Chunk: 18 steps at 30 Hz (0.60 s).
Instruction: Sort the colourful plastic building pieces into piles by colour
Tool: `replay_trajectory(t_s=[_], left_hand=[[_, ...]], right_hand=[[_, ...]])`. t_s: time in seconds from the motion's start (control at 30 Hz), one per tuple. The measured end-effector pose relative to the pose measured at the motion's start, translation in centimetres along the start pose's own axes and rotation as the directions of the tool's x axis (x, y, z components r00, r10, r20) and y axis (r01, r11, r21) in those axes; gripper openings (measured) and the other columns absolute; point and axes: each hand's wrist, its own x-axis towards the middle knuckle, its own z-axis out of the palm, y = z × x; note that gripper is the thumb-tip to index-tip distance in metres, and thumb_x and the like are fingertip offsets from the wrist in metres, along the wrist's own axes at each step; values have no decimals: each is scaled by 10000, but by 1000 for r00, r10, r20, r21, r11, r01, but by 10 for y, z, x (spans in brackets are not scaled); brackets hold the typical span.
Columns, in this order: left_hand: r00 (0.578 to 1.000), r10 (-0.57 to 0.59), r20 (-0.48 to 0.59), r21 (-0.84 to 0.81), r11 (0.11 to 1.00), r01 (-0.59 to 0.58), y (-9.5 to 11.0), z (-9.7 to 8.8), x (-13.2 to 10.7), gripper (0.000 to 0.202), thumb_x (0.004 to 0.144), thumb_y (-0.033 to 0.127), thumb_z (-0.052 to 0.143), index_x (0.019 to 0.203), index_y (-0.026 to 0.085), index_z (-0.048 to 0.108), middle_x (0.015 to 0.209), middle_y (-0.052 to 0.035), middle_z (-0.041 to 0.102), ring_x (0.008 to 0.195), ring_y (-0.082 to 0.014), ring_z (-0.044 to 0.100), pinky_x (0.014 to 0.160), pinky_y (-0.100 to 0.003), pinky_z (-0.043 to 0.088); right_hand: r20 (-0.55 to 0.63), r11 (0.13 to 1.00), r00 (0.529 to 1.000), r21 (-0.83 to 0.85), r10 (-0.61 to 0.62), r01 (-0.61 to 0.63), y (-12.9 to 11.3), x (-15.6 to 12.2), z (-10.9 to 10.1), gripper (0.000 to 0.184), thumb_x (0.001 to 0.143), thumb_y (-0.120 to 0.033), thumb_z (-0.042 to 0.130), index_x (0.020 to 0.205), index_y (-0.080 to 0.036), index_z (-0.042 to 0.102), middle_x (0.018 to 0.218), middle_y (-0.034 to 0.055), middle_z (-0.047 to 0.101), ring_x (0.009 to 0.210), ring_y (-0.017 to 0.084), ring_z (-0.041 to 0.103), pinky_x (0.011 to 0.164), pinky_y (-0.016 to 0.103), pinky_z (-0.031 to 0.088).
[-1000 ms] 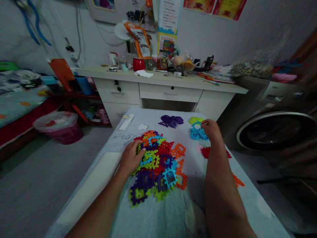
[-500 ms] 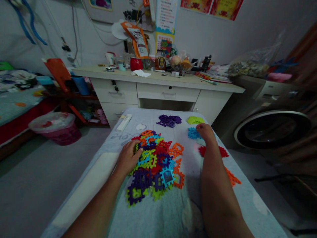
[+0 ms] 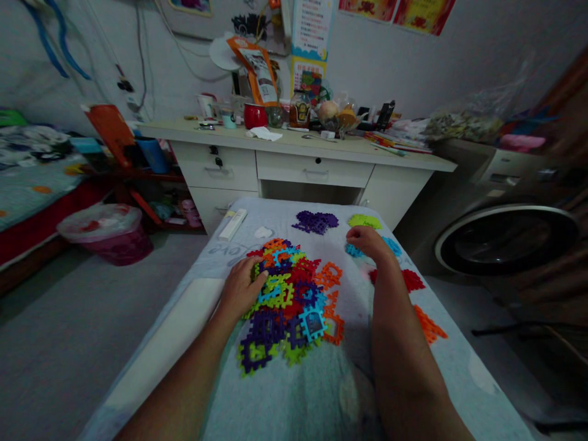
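Note:
A heap of mixed plastic interlocking pieces [image 3: 294,294] in purple, green, orange, red and blue lies in the middle of a cloth-covered table [image 3: 294,392]. My left hand [image 3: 241,286] rests on the heap's left edge, fingers spread over green pieces. My right hand [image 3: 366,240] hovers over a small blue pile [image 3: 392,245], its fingers loosely bent and pointing left, with nothing visible in them. Sorted piles lie around it: purple [image 3: 316,222], green [image 3: 364,220], red [image 3: 411,280] and orange [image 3: 428,324].
A white box [image 3: 233,224] and a small white scrap [image 3: 263,232] lie at the table's far left. Behind stands a cluttered white desk [image 3: 312,168]. A washing machine [image 3: 505,236] is at the right, and a pink lined bin [image 3: 106,233] stands on the floor at the left.
My right hand has drawn back leftward from the blue pile, and the blue piece it held a second ago is out of it. My left hand stays on the heap.

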Motion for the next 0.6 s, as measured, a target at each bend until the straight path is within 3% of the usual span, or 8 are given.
replay_trajectory(t_s=[0.1, 0.23, 0.3, 0.47, 0.6], left_hand=[[1000, 0, -1, 4, 1000, 0, 0, 0, 0, 377, 831, 400, 520, 1132, 191, 606, 1164, -98, 632, 1124, -271, 568, 1014, -456, 433], [1000, 3, -5, 15, 1000, -3, 1, -1, 0, 371, 829, 399, 524, 1127, 194, 608, 1147, -94, 636, 1118, -271, 570, 1001, -453, 443], [1000, 8, -7, 14, 1000, -8, 1, 0, 0, 369, 831, 398, 524, 1126, 192, 607, 1147, -96, 636, 1120, -271, 568, 1003, -453, 442], [1000, 18, -6, 24, 1000, -18, -2, 1, 0, 372, 837, 403, 521, 1132, 193, 606, 1164, -99, 635, 1128, -274, 563, 1011, -460, 433], [1000, 12, 5, 29, 999, -13, 0, 0, 0, 386, 838, 419, 517, 1132, 185, 607, 1160, -107, 634, 1116, -276, 569, 1005, -453, 438]], right_hand=[[347, 1000, 938, -25, 11, -2, -25, -6, 9, 119, 730, -153, 601, 802, -142, 695, 683, 15, 643, 583, 96, 526, 556, 198, 394], [541, 981, 833, -192, 112, -7, -47, -9, 25, 151, 706, -124, 608, 821, -136, 706, 714, 35, 673, 566, 99, 531, 520, 198, 385], [560, 962, 817, -272, 134, 28, -51, -9, 32, 204, 678, -80, 607, 846, -129, 712, 755, 49, 698, 599, 108, 558, 525, 193, 383], [518, 924, 847, -370, 121, 94, -48, -10, 41, 317, 633, -17, 605, 911, -125, 715, 842, 60, 727, 711, 137, 619, 538, 191, 374], [422, 932, 906, -344, 44, 115, -42, -22, 30, 263, 632, -42, 639, 864, -140, 710, 844, 48, 717, 731, 143, 616, 560, 200, 377]])
